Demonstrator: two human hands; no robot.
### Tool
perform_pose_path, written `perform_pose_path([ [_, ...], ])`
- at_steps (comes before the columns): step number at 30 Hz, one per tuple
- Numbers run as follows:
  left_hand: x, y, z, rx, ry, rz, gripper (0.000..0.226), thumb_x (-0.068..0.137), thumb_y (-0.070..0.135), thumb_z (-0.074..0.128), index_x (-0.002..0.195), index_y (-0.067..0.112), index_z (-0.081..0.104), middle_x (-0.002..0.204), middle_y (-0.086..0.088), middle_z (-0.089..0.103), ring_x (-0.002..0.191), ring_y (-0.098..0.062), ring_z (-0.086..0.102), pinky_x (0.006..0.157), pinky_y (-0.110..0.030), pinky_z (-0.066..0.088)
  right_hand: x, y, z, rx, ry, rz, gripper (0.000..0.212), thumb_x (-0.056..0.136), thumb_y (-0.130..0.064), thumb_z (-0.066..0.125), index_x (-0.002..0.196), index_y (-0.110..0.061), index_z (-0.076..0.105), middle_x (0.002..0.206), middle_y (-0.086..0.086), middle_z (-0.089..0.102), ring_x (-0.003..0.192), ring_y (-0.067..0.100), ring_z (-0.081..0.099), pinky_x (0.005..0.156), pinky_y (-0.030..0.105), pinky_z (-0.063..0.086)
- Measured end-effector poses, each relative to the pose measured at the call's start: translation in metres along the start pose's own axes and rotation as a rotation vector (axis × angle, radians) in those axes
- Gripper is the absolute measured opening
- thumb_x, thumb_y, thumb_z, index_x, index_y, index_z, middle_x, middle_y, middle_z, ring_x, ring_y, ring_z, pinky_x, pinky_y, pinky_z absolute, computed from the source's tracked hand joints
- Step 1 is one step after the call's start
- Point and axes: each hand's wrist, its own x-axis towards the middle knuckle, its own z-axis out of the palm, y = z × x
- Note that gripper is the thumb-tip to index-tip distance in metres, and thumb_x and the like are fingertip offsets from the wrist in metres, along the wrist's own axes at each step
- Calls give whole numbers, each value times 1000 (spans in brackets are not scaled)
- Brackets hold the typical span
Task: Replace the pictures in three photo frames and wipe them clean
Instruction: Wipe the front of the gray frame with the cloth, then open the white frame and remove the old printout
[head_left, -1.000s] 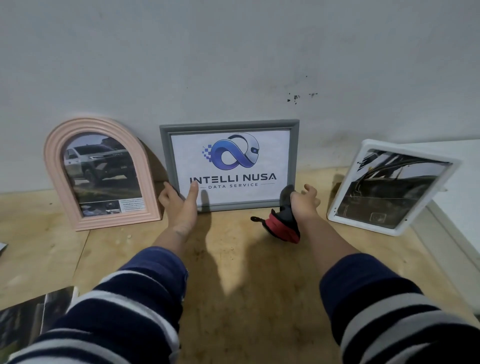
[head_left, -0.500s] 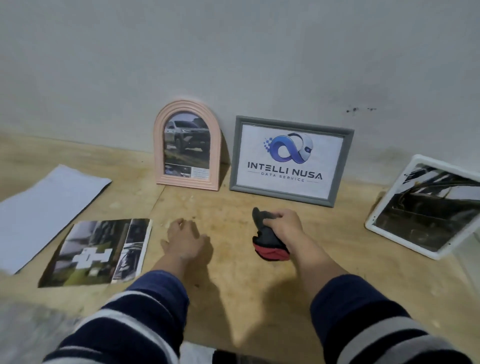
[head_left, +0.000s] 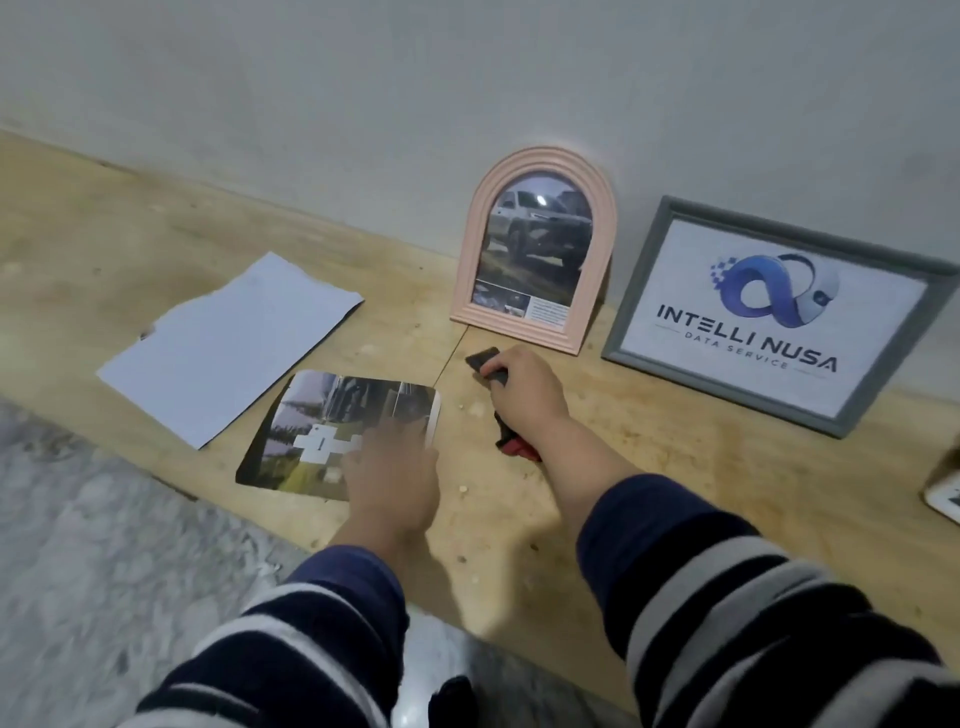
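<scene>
I see the arched frame (head_left: 535, 249) and the rectangular logo frame (head_left: 779, 317) leaning on the wall (head_left: 467, 104) at the back of the wooden board (head_left: 623, 467), the logo frame to the right. A blank sheet (head_left: 228, 343) lies far left, with a loose photo print (head_left: 332, 431) just before it. My left hand (head_left: 392, 475) rests on the print's right part; my right hand (head_left: 524, 389), holding a cloth (head_left: 485, 361), sits before the arched frame.

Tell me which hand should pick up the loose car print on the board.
Left. The left hand already lies over the car print, fingers out, while the right hand grips the black and red cloth.
</scene>
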Motion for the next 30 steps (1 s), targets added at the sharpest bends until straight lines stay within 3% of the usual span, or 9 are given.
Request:
perform_pose_path([
  [2,1,-7,7,23,29,21,45,99,44,26,141,30,33,133,2,34,119,-18,33,96,-39,28,15,-12,16,-91,-47,-76,38,93,-10,49,127,-23,59,139,0,43,120,24,50,96,36,42],
  [4,1,-10,11,48,41,31,44,99,44,26,140,30,34,133,1,34,117,-19,33,94,-38,27,24,-18,31,-255,-226,-79,56,96,-13,42,149,-27,30,158,0,19,142,27,26,115,45,22],
  [6,0,-8,13,59,41,35,43,99,43,26,139,29,35,132,0,34,116,-20,33,92,-38,26,24,-17,39,-428,-404,-50,70,95,-9,37,153,-32,4,162,-1,-7,149,26,-4,117,52,-3],
  [9,1,-10,14,57,45,35,40,97,42,28,134,28,38,126,1,36,112,-20,34,91,-38,27,22,-11,46,-494,-473,-47,80,92,0,37,153,-34,-2,160,-3,-19,147,24,-17,115,54,-11],
  [16,21,-1,-4,43,83,56,27,98,38,24,105,20,43,114,-1,41,105,-19,35,91,-39,26,10,-1,30,-114,-225,113,62,95,-9,37,149,-38,27,161,-4,11,149,21,3,120,48,1],
  [21,43,49,-22,45,75,146,29,96,34,37,118,17,43,122,-4,39,113,-23,36,97,-42,29,-43,62,1,0,30,428,61,91,-5,40,145,-32,38,158,1,24,147,22,12,121,42,4],
  [25,42,111,-25,-30,50,290,29,94,31,44,120,21,45,123,-3,41,115,-23,37,100,-41,27,-80,116,-36,238,186,654,54,90,0,40,134,-29,52,142,-5,48,132,21,41,113,41,33],
  [27,29,152,-20,-117,-34,407,29,95,29,43,123,23,46,125,-1,43,119,-22,37,102,-42,26,-108,146,-64,360,239,769,51,91,0,39,131,-27,56,139,-5,52,125,21,49,106,40,43],
  [30,15,202,-13,-203,-180,545,36,94,24,46,130,23,44,134,1,42,128,-20,34,104,-38,23,-140,185,-101,418,356,855,49,91,1,39,130,-21,58,134,-5,56,120,19,52,97,30,45],
])
